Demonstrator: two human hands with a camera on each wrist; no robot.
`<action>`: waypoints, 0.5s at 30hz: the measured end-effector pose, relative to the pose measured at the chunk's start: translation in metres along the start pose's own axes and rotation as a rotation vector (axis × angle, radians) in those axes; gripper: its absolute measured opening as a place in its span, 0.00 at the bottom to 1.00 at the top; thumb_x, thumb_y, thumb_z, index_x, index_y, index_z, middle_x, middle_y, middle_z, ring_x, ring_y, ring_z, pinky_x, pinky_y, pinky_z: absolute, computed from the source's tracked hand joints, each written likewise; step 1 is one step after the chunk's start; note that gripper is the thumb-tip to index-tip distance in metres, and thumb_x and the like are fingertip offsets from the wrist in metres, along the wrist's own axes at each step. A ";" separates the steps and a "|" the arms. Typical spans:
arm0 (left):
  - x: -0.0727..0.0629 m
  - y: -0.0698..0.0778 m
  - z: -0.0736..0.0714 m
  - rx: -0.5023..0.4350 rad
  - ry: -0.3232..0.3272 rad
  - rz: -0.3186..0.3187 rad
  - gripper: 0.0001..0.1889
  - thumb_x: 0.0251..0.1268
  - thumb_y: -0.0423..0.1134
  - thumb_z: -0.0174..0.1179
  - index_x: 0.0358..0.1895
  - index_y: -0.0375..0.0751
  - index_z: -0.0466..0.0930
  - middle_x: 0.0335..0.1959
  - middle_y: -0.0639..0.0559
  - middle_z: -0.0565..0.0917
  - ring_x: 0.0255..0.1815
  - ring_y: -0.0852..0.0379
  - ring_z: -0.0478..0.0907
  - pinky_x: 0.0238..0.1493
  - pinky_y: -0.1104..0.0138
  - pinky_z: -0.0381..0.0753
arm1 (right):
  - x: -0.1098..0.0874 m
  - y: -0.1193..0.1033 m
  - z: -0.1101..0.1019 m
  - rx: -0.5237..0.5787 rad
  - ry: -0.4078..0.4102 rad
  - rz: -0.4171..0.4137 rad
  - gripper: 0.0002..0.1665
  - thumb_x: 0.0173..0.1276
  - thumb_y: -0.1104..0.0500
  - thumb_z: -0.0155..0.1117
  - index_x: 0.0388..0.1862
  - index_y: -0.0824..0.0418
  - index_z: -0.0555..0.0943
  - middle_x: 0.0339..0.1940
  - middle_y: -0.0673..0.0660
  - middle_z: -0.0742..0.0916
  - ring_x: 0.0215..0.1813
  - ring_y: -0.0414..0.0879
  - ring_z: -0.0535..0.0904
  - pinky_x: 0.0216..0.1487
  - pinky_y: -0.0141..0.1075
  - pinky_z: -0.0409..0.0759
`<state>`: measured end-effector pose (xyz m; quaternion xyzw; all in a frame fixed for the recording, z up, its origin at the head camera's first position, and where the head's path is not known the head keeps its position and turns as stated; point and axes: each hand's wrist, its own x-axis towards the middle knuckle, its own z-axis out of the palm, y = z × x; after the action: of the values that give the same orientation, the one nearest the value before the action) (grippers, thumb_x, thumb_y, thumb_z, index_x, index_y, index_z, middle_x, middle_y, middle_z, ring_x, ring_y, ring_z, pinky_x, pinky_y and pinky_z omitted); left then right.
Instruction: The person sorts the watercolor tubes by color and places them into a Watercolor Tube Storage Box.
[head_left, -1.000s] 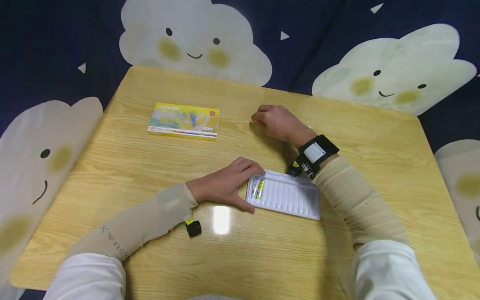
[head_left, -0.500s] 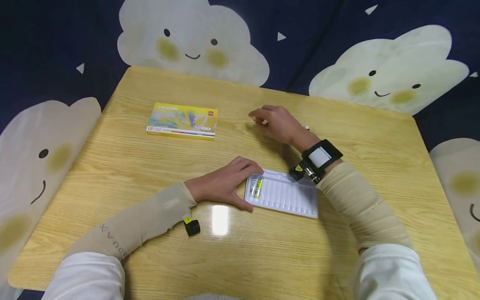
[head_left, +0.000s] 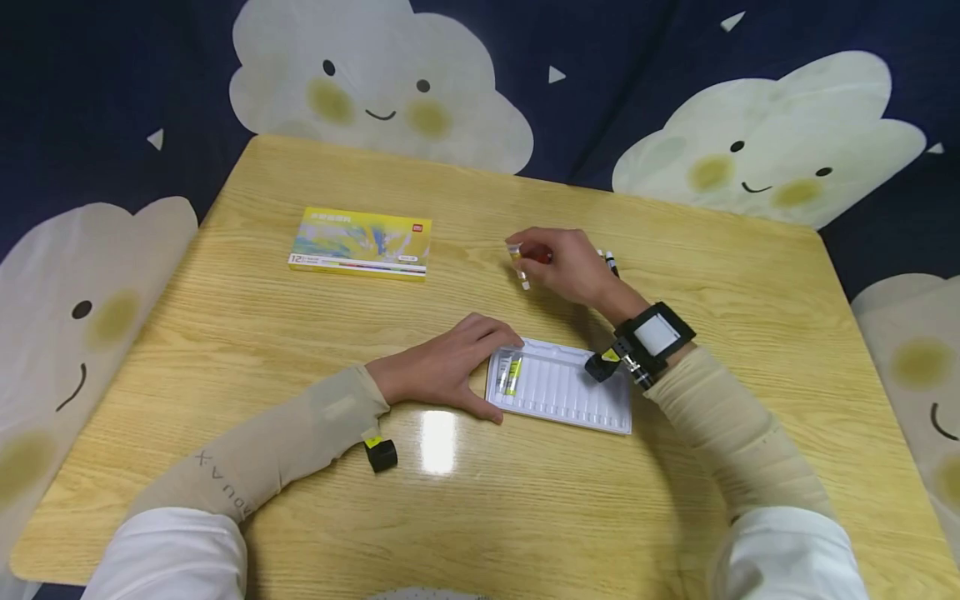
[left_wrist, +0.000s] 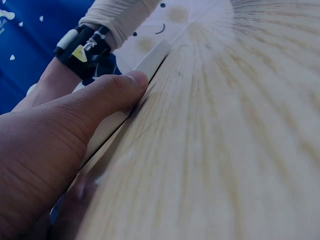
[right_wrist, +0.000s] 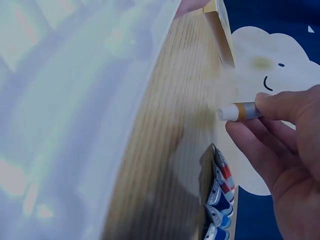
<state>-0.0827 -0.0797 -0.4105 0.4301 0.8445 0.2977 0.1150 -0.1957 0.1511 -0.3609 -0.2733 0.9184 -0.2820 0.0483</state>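
Observation:
My right hand [head_left: 573, 265] pinches a small paint tube [head_left: 519, 267] between thumb and fingers above the table. In the right wrist view this tube [right_wrist: 245, 111] shows a white cap and an orange-brown band. My left hand [head_left: 450, 364] holds the left end of a white slotted tray [head_left: 570, 387], with the thumb on its near edge and the fingers at its far edge. The left wrist view has the thumb [left_wrist: 115, 90] against the tray's side. Two tubes, one whitish and one yellow [head_left: 513, 377], lie in the tray's leftmost slots.
A yellow paint box [head_left: 360, 244] lies at the back left of the wooden table [head_left: 360, 533]. Beyond my right hand are several loose tubes [right_wrist: 219, 200] with red and blue bands, mostly hidden in the head view. A cloud-patterned cloth hangs behind the table.
My right hand has come slightly nearer and turned; a tube now shows in its fingers, where none was visible before. My left hand stays on the tray.

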 end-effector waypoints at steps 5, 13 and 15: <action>0.000 -0.001 0.001 -0.002 0.009 0.011 0.50 0.51 0.68 0.75 0.74 0.48 0.67 0.73 0.51 0.68 0.73 0.53 0.64 0.76 0.57 0.69 | -0.011 0.002 0.001 0.082 -0.001 0.077 0.20 0.73 0.56 0.69 0.62 0.52 0.84 0.46 0.56 0.91 0.46 0.47 0.86 0.46 0.37 0.78; 0.000 -0.001 0.001 -0.009 0.010 0.002 0.50 0.50 0.68 0.75 0.73 0.48 0.67 0.73 0.51 0.68 0.74 0.53 0.63 0.77 0.57 0.69 | -0.029 0.004 0.005 0.201 0.017 0.109 0.20 0.72 0.58 0.71 0.62 0.54 0.85 0.48 0.58 0.92 0.51 0.50 0.89 0.50 0.31 0.82; 0.001 -0.001 0.001 -0.006 0.005 -0.005 0.51 0.50 0.68 0.75 0.74 0.48 0.66 0.73 0.51 0.68 0.74 0.53 0.63 0.77 0.58 0.69 | -0.032 0.004 0.006 0.215 0.025 0.107 0.20 0.71 0.59 0.71 0.61 0.55 0.85 0.48 0.59 0.91 0.50 0.50 0.89 0.49 0.29 0.83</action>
<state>-0.0836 -0.0792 -0.4122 0.4270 0.8449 0.3011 0.1149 -0.1691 0.1680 -0.3702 -0.2134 0.8966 -0.3794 0.0810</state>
